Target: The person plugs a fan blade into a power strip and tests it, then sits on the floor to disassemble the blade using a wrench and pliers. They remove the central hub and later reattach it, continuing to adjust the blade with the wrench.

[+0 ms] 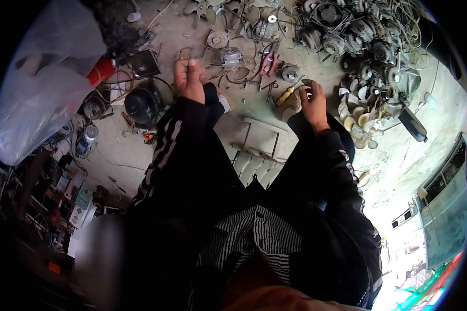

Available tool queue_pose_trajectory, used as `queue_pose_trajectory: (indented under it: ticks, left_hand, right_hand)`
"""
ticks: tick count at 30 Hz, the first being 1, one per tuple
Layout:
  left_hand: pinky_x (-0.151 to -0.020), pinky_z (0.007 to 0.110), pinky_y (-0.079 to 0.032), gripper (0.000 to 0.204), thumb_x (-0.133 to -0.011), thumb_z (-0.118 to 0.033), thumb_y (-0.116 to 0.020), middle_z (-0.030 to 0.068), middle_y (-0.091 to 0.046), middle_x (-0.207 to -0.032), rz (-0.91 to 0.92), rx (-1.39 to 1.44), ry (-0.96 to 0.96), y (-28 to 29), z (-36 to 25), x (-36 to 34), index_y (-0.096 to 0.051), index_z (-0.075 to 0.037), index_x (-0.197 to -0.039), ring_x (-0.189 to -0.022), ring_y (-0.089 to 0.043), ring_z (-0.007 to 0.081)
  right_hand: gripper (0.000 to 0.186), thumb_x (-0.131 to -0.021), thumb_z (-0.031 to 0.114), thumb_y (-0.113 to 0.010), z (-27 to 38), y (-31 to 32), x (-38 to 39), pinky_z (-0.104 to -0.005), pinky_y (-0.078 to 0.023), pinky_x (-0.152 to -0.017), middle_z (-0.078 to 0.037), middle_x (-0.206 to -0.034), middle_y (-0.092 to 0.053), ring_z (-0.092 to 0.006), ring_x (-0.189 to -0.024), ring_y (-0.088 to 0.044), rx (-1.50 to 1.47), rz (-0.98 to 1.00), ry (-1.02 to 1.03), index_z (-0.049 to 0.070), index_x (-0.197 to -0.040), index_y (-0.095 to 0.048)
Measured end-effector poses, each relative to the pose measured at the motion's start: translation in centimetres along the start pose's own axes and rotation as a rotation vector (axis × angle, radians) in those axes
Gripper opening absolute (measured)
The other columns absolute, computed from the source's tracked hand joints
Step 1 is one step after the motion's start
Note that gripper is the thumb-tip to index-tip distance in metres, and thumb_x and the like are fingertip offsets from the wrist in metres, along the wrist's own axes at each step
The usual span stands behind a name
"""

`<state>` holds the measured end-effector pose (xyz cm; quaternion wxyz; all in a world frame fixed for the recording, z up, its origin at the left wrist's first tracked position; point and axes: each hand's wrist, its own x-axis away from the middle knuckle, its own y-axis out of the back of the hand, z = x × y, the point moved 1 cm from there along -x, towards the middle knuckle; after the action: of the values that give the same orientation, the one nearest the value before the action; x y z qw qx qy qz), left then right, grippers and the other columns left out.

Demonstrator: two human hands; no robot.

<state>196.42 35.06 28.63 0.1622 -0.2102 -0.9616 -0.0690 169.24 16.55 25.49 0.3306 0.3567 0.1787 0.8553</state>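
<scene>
My left hand (190,82) is raised over my left knee, its fingers curled into a pinch. A small greyish thing shows at the fingertips, too blurred to name. Over my right foot is my right hand (313,105), fingers bent inward around something dark and small that I cannot make out. A yellow-handled screwdriver (285,95) lies just left of it, beside my shoe. Farther off on the floor rest red-handled pliers (268,63), a small round motor (289,72), a metal motor (231,57) and a spring (252,82).
A heap of old motors and wires (355,39) fills the far right, with fan blades (365,116) below it. A round black housing (141,103) and a large plastic bag (46,78) are at left. A slatted metal frame (259,147) lies between my legs.
</scene>
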Motion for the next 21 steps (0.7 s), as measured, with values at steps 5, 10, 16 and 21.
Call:
queue_pose_trajectory:
  ticks: [5, 10, 16, 21]
  left_hand:
    - [-0.068, 0.025, -0.045, 0.022, -0.095, -0.027, -0.052, 0.0062, -0.064, -0.082, 0.128, -0.097, -0.144, -2.0, 0.2, -3.4, -0.050, -0.005, -0.093, -0.078, -0.060, 0.0118]
    - [-0.068, 0.024, -0.045, 0.020, -0.095, -0.024, -0.052, 0.0064, -0.066, -0.083, 0.195, -0.111, -0.160, -1.8, 0.7, -3.5, -0.052, -0.004, -0.095, -0.082, -0.062, 0.0121]
    - [-0.060, 0.022, -0.038, 0.016, -0.095, -0.019, -0.053, 0.0048, -0.067, -0.084, 0.298, -0.046, -0.254, -1.1, 0.9, -1.3, -0.054, -0.003, -0.092, -0.065, -0.047, 0.0036]
    - [-0.075, 0.027, -0.045, 0.012, -0.094, -0.017, -0.054, 0.0054, -0.068, -0.088, 0.397, -0.039, -0.276, 0.9, 2.6, -1.6, -0.055, -0.005, -0.093, -0.080, -0.058, 0.0107]
  right_hand:
    - [0.030, -0.085, 0.024, -0.064, 0.9, -1.2, -2.1, -0.0392, -0.048, -0.077, -0.019, -0.103, -0.058, -0.0346, -0.090, -0.060, 0.139, 0.098, 0.212, 0.005, -0.108, -0.058]
    - [0.035, -0.086, 0.029, -0.063, 3.2, -0.5, -1.1, -0.0391, -0.048, -0.079, -0.019, -0.105, -0.059, -0.0352, -0.093, -0.060, 0.108, 0.101, 0.238, 0.004, -0.110, -0.058]
    - [0.037, -0.085, 0.032, -0.063, 2.6, 0.1, 2.4, -0.0396, -0.049, -0.079, -0.019, -0.104, -0.062, -0.0338, -0.093, -0.062, 0.230, -0.025, 0.404, 0.003, -0.108, -0.058]
    - [0.036, -0.085, 0.033, -0.061, 1.0, -2.6, 2.4, -0.0411, -0.049, -0.081, -0.017, -0.099, -0.066, -0.0354, -0.091, -0.062, 0.306, -0.057, 0.452, 0.003, -0.103, -0.062]
